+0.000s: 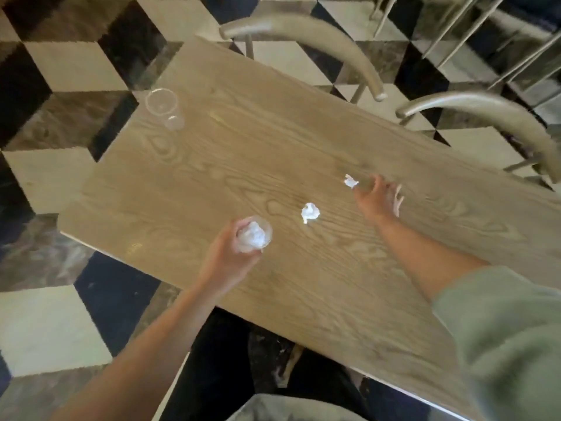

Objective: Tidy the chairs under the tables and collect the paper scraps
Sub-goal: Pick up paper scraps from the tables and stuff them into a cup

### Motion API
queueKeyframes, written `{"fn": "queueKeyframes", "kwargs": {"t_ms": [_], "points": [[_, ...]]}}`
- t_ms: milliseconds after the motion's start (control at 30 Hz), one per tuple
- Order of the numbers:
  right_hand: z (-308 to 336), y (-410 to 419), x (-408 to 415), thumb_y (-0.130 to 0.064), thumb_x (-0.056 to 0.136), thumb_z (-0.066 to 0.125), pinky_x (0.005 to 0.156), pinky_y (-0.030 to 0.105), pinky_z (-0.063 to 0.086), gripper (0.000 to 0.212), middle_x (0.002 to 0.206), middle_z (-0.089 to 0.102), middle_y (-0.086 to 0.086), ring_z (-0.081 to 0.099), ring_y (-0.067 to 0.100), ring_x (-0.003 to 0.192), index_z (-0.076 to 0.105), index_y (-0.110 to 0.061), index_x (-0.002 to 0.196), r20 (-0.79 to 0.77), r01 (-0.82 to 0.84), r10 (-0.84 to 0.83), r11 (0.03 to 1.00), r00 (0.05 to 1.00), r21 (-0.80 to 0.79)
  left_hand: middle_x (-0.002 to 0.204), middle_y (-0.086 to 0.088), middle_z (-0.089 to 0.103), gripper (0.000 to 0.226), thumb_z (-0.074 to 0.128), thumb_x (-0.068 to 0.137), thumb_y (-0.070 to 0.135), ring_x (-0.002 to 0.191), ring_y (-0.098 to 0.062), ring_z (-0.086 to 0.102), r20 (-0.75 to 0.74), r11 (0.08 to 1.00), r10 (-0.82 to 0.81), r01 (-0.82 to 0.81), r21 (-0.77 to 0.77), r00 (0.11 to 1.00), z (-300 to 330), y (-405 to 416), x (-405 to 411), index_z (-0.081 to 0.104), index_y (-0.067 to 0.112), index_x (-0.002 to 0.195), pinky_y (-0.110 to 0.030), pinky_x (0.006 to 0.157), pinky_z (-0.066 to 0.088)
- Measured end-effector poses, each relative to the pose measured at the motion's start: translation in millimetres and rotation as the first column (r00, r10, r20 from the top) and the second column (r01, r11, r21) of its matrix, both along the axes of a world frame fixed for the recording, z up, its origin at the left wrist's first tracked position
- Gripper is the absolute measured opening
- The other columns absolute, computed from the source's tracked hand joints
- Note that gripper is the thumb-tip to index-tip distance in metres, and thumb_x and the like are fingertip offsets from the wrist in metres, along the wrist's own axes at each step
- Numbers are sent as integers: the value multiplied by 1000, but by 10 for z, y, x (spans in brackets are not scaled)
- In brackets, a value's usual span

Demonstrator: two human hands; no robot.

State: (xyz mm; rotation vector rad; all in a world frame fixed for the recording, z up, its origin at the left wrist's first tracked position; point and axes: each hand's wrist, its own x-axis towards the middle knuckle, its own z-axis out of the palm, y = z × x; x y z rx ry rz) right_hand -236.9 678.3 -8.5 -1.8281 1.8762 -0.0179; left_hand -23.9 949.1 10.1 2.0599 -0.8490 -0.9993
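My left hand (pixel 226 253) grips a clear plastic cup (pixel 265 235) with crumpled white paper (pixel 253 235) inside it, just above the wooden table (pixel 212 165). A loose paper scrap (pixel 309 212) lies on the table to the right of the cup. A smaller scrap (pixel 350 181) lies farther right. My right hand (pixel 378 197) is open, fingers spread, right beside that smaller scrap and apparently not touching it. Two curved chair backs (pixel 303 34) (pixel 485 110) stand along the table's far side.
A second clear plastic cup (pixel 164 106) stands near the table's far left corner. The floor (pixel 60 65) is a black, white and brown cube pattern. Metal chair legs (pixel 473 28) crowd the top right. My dark trousers show below the near edge.
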Motion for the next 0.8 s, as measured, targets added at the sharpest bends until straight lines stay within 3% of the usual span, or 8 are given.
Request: {"fn": "queueKeyframes", "kwargs": {"t_ms": [67, 167, 300, 367, 500, 600, 733, 800], "points": [[6, 40, 365, -60, 85, 65, 108, 41, 29, 68, 140, 40, 15, 39, 37, 130, 51, -22, 140, 33, -12, 12, 1000, 999, 20, 108, 29, 53, 61, 77, 75, 27, 95, 13, 56, -1, 997, -78, 78, 11, 997, -57, -38, 345, 53, 37, 130, -13, 74, 41], [43, 529, 758, -41, 78, 82, 110, 43, 36, 75, 137, 40, 19, 44, 38, 126, 50, -7, 137, 4, -150, 150, 987, 989, 50, 112, 25, 56, 58, 79, 78, 30, 93, 3, 59, -59, 974, -220, 222, 42, 974, -89, -97, 741, 54, 32, 130, -14, 76, 42], [95, 1524, 1046, -2, 84, 68, 80, 42, 49, 31, 121, 50, 20, 60, 39, 95, 63, -2, 114, 37, -240, 238, 968, 971, 73, 116, 20, 55, 63, 79, 78, 30, 102, 3, 53, -111, 912, -398, 406, 58, 911, -62, -228, 1000, 54, 27, 136, -4, 79, 35], [117, 1827, 1125, 1, 87, 62, 79, 35, 47, 19, 113, 57, 16, 61, 35, 93, 70, -4, 104, 64, -259, 252, 954, 965, 151, 116, 20, 54, 62, 78, 79, 28, 105, 2, 53, -129, 895, -436, 444, 40, 891, -62, -274, 1054, 53, 26, 136, -4, 80, 34], [278, 1897, 1393, -8, 86, 73, 70, 11, 39, 14, 94, 73, 0, 67, 17, 88, 78, -11, 99, 231, 17, -43, 994, 972, 112, 123, 11, 53, 63, 79, 80, 23, 116, -11, 53, -126, 888, -452, 459, 31, 883, -80, -295, 1195, 53, 22, 137, -23, 94, 40], [547, 1819, 1628, -21, 84, 78, 59, 4, 39, 15, 76, 70, -21, 65, -6, 71, 77, -26, 98, 377, 206, -221, 975, 899, 80, 128, 6, 58, 63, 77, 79, 22, 115, -13, 56, -92, 880, -465, 471, 59, 881, -14, -202, 1276, 51, 21, 137, -33, 97, 47], [860, 1877, 1942, -20, 81, 79, 63, 7, 44, 21, 80, 70, -22, 64, -4, 76, 74, -28, 100, 423, -48, 16, 997, 906, 64, 124, 3, 63, 58, 76, 76, 13, 112, -16, 60, -4, 849, -529, 529, 1, 849, 142, -73, 1353, 57, 22, 129, -30, 95, 47], [950, 1991, 2066, -18, 81, 77, 77, 24, 55, 33, 97, 73, -10, 68, 10, 89, 73, -25, 112, 354, -236, 167, 958, 920, 162, 118, 6, 66, 50, 75, 75, 10, 108, -13, 62, 51, 826, -559, 561, -48, 827, 248, -9, 1376, 62, 31, 118, -25, 91, 46]]}}
